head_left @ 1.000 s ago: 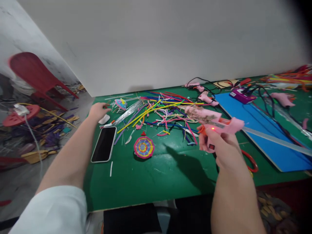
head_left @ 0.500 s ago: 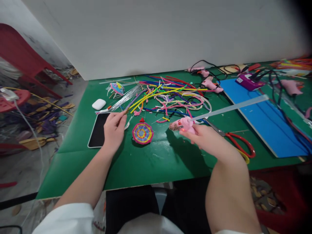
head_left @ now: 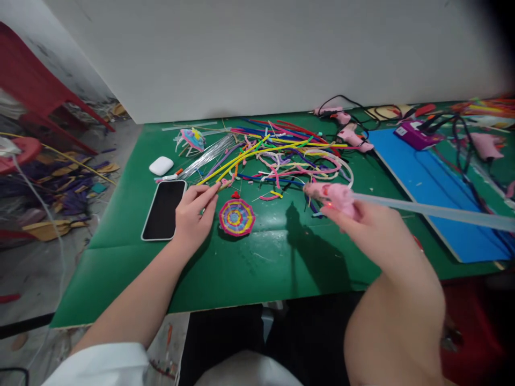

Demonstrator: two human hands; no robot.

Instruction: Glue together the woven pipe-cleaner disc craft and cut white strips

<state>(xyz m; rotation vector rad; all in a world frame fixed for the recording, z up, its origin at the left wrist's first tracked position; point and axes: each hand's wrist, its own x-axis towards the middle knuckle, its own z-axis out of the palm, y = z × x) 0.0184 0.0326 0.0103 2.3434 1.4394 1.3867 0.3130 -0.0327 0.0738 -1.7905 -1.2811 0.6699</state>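
Observation:
My right hand (head_left: 362, 220) grips a pink hot glue gun (head_left: 330, 194) above the table, its nozzle pointing left. A long clear glue stick (head_left: 426, 208) sticks out from its back, and a small red light shows on it. My left hand (head_left: 195, 212) is pinched by the phone's right edge; something small and pale lies at its fingertips, too small to name. Between the hands lies a round pipe-cleaner piece (head_left: 236, 217) in pink, yellow and blue rings, with a small red bit (head_left: 235, 195) at its top.
A heap of pipe cleaners (head_left: 281, 153) covers the table's back. A phone (head_left: 163, 210), white case (head_left: 161, 165) and small pipe-cleaner umbrella (head_left: 192, 139) are at left. Rightward are a blue board (head_left: 434, 198), purple box (head_left: 416, 134) and other pink glue guns (head_left: 352, 139) with black cords.
My right hand has moved the glue gun right and a little up; its glue stick now points right and slightly down. My left fingertips have shifted right, toward the pipe-cleaner heap's front edge.

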